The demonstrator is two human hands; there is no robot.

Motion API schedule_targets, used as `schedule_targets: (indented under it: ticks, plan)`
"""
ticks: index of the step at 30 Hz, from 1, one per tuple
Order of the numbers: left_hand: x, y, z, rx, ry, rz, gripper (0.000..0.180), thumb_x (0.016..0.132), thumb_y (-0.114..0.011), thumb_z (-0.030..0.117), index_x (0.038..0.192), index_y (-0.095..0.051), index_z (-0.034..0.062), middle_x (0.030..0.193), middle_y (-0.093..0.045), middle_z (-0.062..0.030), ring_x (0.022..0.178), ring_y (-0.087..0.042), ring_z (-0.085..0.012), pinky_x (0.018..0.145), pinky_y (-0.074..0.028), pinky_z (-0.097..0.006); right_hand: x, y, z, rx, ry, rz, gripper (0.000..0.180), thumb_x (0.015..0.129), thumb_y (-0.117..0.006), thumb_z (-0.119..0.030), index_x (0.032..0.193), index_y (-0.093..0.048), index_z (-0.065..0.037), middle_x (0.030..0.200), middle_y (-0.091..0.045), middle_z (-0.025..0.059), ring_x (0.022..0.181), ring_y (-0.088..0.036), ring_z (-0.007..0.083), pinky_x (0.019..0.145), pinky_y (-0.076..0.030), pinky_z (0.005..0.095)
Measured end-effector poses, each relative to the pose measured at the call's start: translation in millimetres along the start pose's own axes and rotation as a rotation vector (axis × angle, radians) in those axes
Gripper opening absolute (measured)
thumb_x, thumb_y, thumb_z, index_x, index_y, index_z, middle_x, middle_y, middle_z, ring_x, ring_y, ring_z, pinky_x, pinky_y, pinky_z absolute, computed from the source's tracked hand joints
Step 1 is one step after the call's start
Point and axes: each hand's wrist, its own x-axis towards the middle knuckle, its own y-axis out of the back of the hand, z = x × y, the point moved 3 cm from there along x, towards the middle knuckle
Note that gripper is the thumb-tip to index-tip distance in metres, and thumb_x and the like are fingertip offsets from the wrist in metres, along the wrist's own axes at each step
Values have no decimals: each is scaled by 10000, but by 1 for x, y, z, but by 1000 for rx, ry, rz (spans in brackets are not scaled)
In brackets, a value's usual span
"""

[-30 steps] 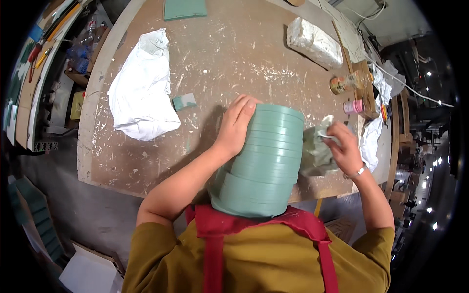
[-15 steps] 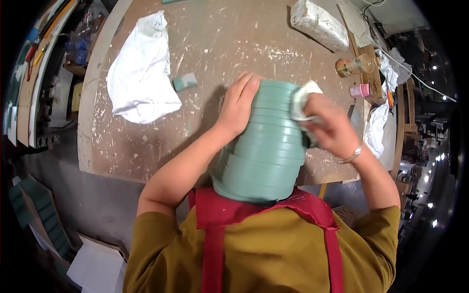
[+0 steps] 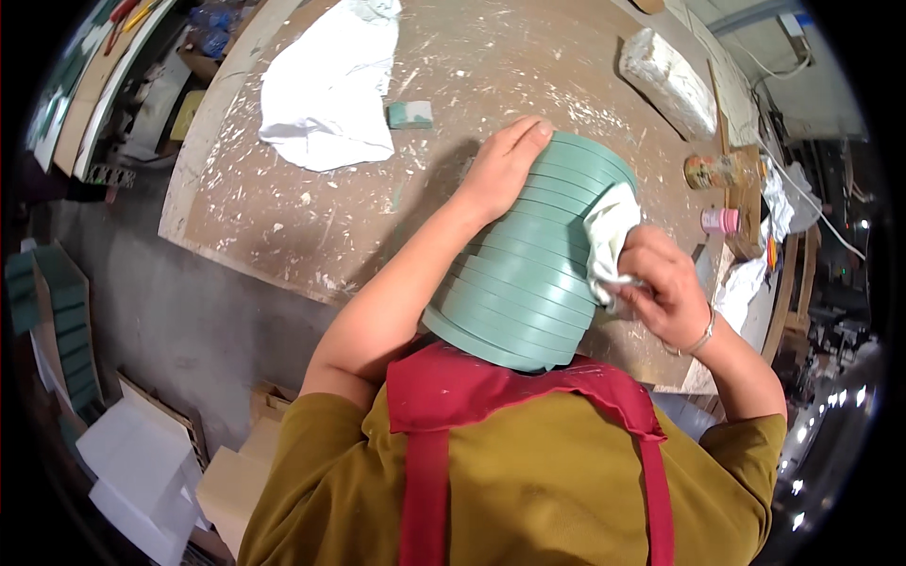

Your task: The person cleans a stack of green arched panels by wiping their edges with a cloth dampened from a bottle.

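A green drum-shaped piece (image 3: 528,259) with banded, glossy sides lies on the near edge of the table, one end against my red apron. My left hand (image 3: 507,170) holds its far left side, fingers together and curled over the far edge. In my right hand (image 3: 665,283) is a bunched white cloth (image 3: 612,231), gripped between thumb and fingers and pressed to the piece's right side. The fingertips under the cloth's folds are partly hidden. A bracelet circles my right wrist.
Left of the piece, a white cloth bundle (image 3: 330,90) and a small green-and-white block (image 3: 410,115) lie on the speckled table (image 3: 283,236). On the right are a wrapped white block (image 3: 667,83), a jar (image 3: 710,172) and a pink container (image 3: 720,221). Cardboard boxes (image 3: 247,481) stand on the floor.
My right hand has drawn the cloth nearer along the piece's right side, and the cloth hangs more unfolded. The view has turned, tilting the table and piece. My left hand keeps its hold.
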Motion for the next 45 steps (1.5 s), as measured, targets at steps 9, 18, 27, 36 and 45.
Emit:
schedule_targets:
  ticks: [9, 18, 27, 36, 45]
  plan:
    - [-2, -1, -4, -35, -101, -49, 312, 1042, -436, 296, 1007, -590, 27, 926, -569, -4, 886, -490, -95, 827, -416, -245, 97, -71, -58, -130, 459, -279, 158, 693, -636, -70, 849, -629, -41, 909, -603, 77, 889, -600, 252, 743, -501, 387]
    - [-16, 8, 7, -40, -173, -106, 298, 1038, -401, 248, 1024, -582, 11, 943, -561, -50, 892, -499, -127, 850, -418, -282, 69, -10, -29, -129, 317, -2, 242, 681, -638, -3, 916, -588, -34, 955, -606, 110, 932, -607, 308, 784, -499, 402]
    - [-9, -1, -2, -79, -44, 48, 370, 1027, -406, 294, 1075, -640, 12, 1010, -652, -49, 933, -569, -122, 875, -444, -274, -53, -84, 105, 651, -812, 901, 498, 1010, -515, -315, 1383, -453, 9, 1228, -594, 101, 1097, -554, 181, 964, -428, 309]
    - [-9, -1, -2, -133, 5, 81, 389, 1029, -418, 326, 1026, -646, 11, 906, -638, -25, 842, -559, -102, 776, -452, -246, -44, -121, 92, 909, -711, 1037, 422, 1031, -480, -235, 1386, -420, -15, 1304, -531, 96, 1159, -509, 171, 994, -408, 296]
    - [-10, 2, 3, -45, -32, 68, 365, 1031, -415, 318, 997, -613, 13, 891, -606, -21, 828, -531, -102, 779, -432, -247, -77, -70, 66, 1021, -643, 1094, 381, 978, -536, -168, 1321, -477, -13, 1158, -631, 84, 992, -614, 142, 877, -484, 277]
